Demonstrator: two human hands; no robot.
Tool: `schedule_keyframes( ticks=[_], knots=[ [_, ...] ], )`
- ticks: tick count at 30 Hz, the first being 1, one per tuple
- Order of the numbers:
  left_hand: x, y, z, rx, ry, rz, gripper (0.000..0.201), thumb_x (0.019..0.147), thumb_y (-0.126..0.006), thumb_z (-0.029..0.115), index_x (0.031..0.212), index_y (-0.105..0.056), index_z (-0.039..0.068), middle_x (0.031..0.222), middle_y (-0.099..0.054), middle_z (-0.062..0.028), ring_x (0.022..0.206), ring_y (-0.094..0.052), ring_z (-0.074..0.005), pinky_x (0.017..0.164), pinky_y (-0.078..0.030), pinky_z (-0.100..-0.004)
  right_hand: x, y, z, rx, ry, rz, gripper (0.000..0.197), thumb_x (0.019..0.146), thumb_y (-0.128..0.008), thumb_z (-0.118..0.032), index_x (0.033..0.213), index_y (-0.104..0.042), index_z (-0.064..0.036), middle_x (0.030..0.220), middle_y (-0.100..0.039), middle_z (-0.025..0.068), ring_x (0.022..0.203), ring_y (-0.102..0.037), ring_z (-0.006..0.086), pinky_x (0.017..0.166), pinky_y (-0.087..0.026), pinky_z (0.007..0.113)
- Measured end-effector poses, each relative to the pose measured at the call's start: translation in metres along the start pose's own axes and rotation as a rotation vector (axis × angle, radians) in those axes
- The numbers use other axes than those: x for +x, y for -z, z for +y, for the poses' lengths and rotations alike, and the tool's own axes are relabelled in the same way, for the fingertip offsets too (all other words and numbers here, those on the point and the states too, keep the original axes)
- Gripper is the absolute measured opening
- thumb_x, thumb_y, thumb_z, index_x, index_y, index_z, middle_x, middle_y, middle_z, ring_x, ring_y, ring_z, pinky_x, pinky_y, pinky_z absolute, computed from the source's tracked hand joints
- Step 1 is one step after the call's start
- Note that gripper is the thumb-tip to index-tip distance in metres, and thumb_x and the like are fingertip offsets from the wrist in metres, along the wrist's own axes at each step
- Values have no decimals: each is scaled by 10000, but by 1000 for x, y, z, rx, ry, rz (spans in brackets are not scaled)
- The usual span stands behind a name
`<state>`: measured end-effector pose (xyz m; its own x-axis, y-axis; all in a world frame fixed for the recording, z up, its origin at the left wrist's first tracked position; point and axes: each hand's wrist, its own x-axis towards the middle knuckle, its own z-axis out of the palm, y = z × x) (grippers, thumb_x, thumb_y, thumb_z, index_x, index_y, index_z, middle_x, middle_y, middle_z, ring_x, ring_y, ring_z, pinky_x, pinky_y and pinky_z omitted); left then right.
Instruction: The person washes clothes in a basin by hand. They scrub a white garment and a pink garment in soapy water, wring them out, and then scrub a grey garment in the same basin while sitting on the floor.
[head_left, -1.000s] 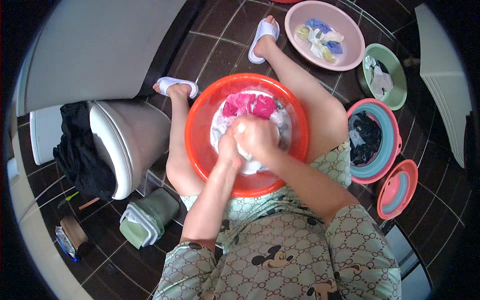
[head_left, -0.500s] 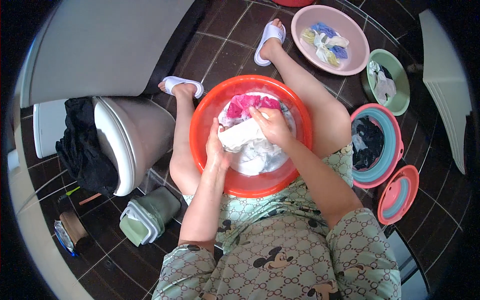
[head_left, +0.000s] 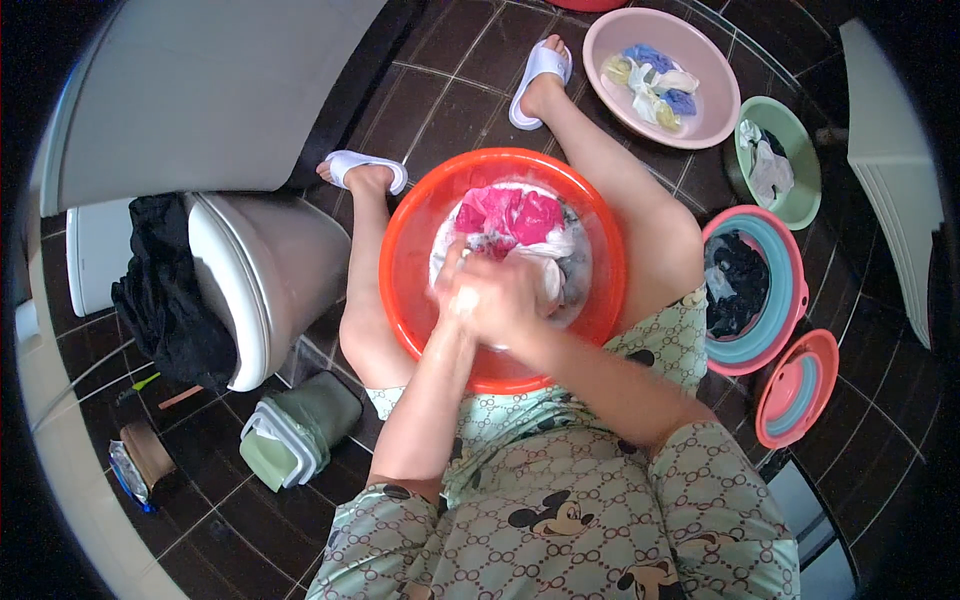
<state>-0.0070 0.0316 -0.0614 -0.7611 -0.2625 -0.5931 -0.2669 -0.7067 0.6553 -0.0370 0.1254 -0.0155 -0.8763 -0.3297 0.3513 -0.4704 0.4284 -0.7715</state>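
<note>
Over the near half of a red basin (head_left: 400, 300), my left hand (head_left: 453, 290) and my right hand (head_left: 505, 300) are closed together. Both are blurred by motion. A bit of white cloth (head_left: 464, 302) shows between them; most of it is hidden by the fingers. Just beyond the hands, a bright pink cloth (head_left: 510, 214) lies bunched in the basin. White and greyish wet laundry (head_left: 575, 265) with suds is around it. The basin sits between my legs.
To the right stand a pink basin (head_left: 620, 115) with clothes, a green basin (head_left: 808, 190), a collapsible pink-and-blue basin (head_left: 787, 290) with dark clothes, and a smaller one (head_left: 820, 385). A toilet (head_left: 290, 280) draped with black cloth (head_left: 170, 290) and a bin (head_left: 320, 420) are left.
My hands have come together around the white cloth, which was spread between them before. The right hand has moved toward me and left, uncovering more of the pink cloth.
</note>
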Motion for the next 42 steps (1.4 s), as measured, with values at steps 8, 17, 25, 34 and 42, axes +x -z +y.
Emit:
schedule_keyframes(
  ticks=[8, 17, 25, 34, 42],
  knots=[
    [1, -7, 6, 313, 86, 90, 332, 960, -425, 295, 1123, -566, 42, 990, -629, -88, 882, -604, -202, 757, -497, -342, -4, -7, -3, 165, -108, -83, 263, 791, -636, -342, 696, -618, -97, 705, -642, 127, 625, -632, 304, 575, -512, 418],
    [-6, -6, -1, 40, 139, 145, 295, 932, -452, 254, 1094, -569, 38, 903, -618, -80, 848, -606, -210, 742, -517, -357, -2, -5, 4, 142, -103, -39, 175, 768, -660, -202, 641, -589, -105, 646, -609, 131, 564, -600, 313, 521, -446, 409],
    [13, -2, 41, -49, 242, 196, 430, 915, -511, 369, 1184, -513, 34, 1149, -602, -133, 1054, -588, -283, 914, -469, -440, 11, -26, 132, 310, -604, -342, 411, 820, -644, -404, 971, -680, -23, 853, -664, 214, 806, -666, 315, 716, -511, 373],
    [81, 64, -42, 473, -33, 304, 284, 819, -515, 1, 1100, -507, 36, 746, -580, -46, 510, -500, -119, 409, -384, -262, -5, -68, 126, -79, -590, -381, 467, 799, -628, -161, 1226, -446, -102, 1133, -533, 237, 998, -558, 387, 849, -474, 462],
    [99, 59, -61, 887, 164, 398, 352, 771, -637, 214, 981, -590, -64, 691, -594, -81, 606, -566, -177, 539, -446, -330, -30, -101, 165, -161, -515, -502, 508, 835, -579, -202, 1311, -399, -194, 1045, -562, 224, 978, -558, 400, 842, -465, 482]
  ],
)
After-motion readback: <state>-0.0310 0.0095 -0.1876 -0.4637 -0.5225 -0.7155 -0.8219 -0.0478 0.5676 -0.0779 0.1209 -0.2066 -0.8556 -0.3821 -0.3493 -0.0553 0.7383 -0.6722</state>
